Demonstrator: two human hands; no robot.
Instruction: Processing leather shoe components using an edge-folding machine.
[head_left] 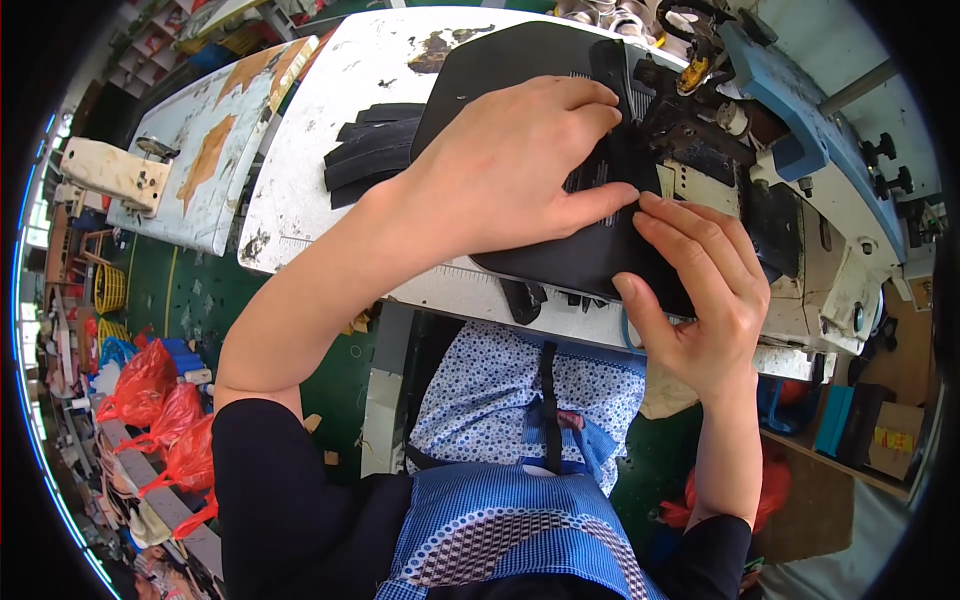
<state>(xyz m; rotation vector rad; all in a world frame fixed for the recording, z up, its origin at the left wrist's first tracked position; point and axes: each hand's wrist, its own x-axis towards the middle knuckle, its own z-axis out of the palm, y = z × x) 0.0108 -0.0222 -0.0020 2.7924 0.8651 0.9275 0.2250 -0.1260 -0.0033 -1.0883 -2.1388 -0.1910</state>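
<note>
A wide black leather-like panel point(485, 75) with rounded corners lies on the white worktable, reaching to the sewing machine's head point(700, 130). A narrow black strip point(607, 62) runs along its right part, close to the machine. My left hand point(525, 165) rests on the panel, thumb spread from the bent fingers, whose tips are by the strip. My right hand point(705, 280) lies over the panel's near right edge, thumb apart and fingers stretched toward the left thumb. The needle area is partly hidden behind dark machine parts.
Black cut strips point(375, 150) are stacked left of the panel. The blue-and-white machine arm point(790, 110) stands at the right. Another machine table point(195, 140) is at the left, above red plastic bags point(165, 410). Shoes point(620, 18) lie at the back.
</note>
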